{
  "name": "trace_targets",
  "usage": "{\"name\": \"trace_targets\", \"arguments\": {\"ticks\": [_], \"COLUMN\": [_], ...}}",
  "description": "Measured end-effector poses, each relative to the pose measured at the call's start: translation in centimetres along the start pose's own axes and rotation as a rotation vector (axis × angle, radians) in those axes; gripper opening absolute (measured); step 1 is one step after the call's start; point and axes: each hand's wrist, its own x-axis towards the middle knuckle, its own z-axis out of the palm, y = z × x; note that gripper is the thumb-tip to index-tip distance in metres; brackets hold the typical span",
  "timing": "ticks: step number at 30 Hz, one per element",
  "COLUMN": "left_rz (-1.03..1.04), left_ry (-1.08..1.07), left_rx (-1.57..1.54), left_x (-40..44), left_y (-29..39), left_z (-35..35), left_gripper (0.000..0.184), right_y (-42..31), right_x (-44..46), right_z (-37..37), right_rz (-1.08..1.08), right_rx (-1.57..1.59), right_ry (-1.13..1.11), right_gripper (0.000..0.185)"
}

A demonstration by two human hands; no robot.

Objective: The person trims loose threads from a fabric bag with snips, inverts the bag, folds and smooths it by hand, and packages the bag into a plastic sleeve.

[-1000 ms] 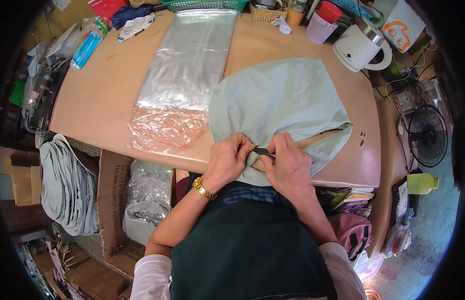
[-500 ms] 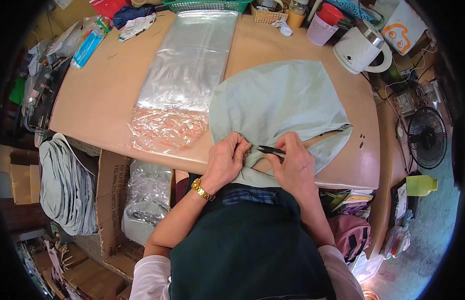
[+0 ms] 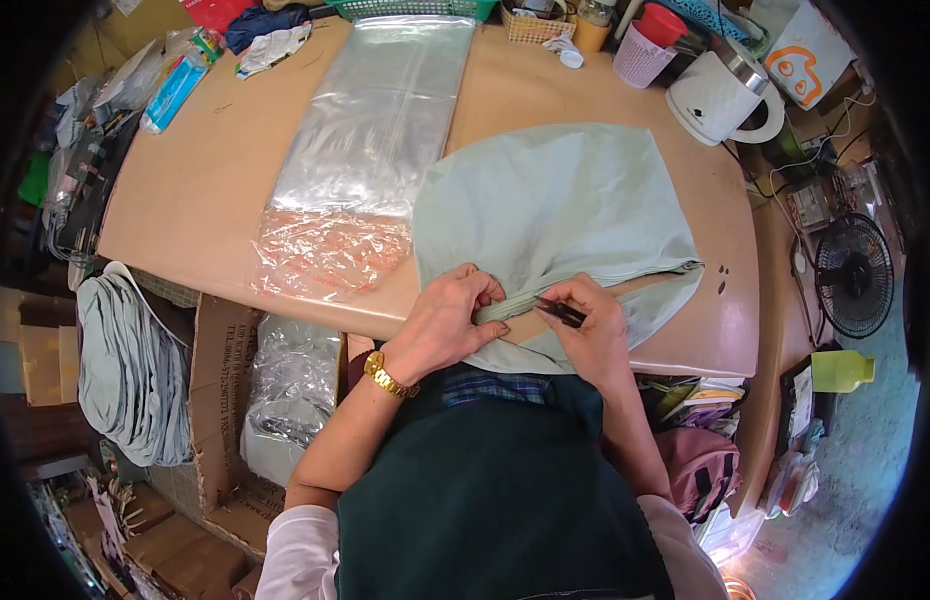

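A pale green cloth piece (image 3: 555, 200), apparently a sewn garment or cover, lies on the table in front of me, with a slit-like opening along its near right side. My left hand (image 3: 453, 318) pinches the near edge of the cloth between thumb and fingers, pulling a seam strip flat. A gold watch is on that wrist. In my right hand (image 3: 592, 325) I hold small black thread snips (image 3: 562, 312), their tip touching the seam just right of my left fingers. Whether the blades are apart is too small to tell.
A stack of clear plastic bags (image 3: 375, 110) lies left of the cloth on the tan table (image 3: 185, 190). A white kettle (image 3: 720, 95) stands at the back right. Folded pale cloths (image 3: 135, 370) hang at the left, beside a cardboard box (image 3: 220, 400). A black fan (image 3: 853, 275) is at the right.
The seam strip now lies straighter between my hands. The snips have shifted slightly right and turned in my right hand, and my left fingers have spread along the edge.
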Motion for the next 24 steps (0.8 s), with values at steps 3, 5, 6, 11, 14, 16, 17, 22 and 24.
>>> {"name": "trace_targets", "arguments": {"ticks": [3,5,6,11,14,16,17,22,24], "left_rz": [0.004,-0.004,-0.003,-0.082,-0.125,-0.101,-0.101,-0.116,-0.124], "left_ry": [0.002,0.011,0.010,-0.044,-0.130,-0.255,-0.253,-0.259,-0.258], "left_rx": [-0.008,-0.020,-0.014,-0.033,-0.263,-0.732,-0.733,-0.823,-0.808], "left_x": [-0.1,-0.2,-0.3,0.1,0.3,0.4,0.5,0.6,0.5], "left_y": [0.0,0.0,0.0,-0.3,-2.0,-2.6,-2.7,-3.2,-3.2], "left_z": [0.0,-0.1,-0.1,-0.9,-1.1,-1.2,-1.3,-1.3,-1.5], "left_gripper": [0.033,0.033,0.032,0.025,0.028,0.026,0.026,0.024,0.024], "right_y": [-0.8,-0.9,-0.9,-0.2,0.2,0.2,0.1,0.2,0.3], "right_x": [0.1,0.4,0.4,0.9,1.5,1.8,1.8,2.3,2.5], "right_z": [0.8,1.5,1.8,2.6,3.0,3.2,3.3,3.6,3.4], "right_rz": [-0.071,-0.137,-0.201,-0.441,-0.500,-0.465,-0.364,-0.214,-0.106], "right_rx": [-0.050,-0.102,-0.157,-0.387,-0.321,-0.212,-0.117,0.081,0.323], "right_ry": [-0.061,-0.072,-0.082,-0.062,-0.036,-0.022,-0.042,-0.062,0.030], "right_gripper": [0.019,0.023,0.026,0.029,0.030,0.030,0.027,0.018,0.013]}}
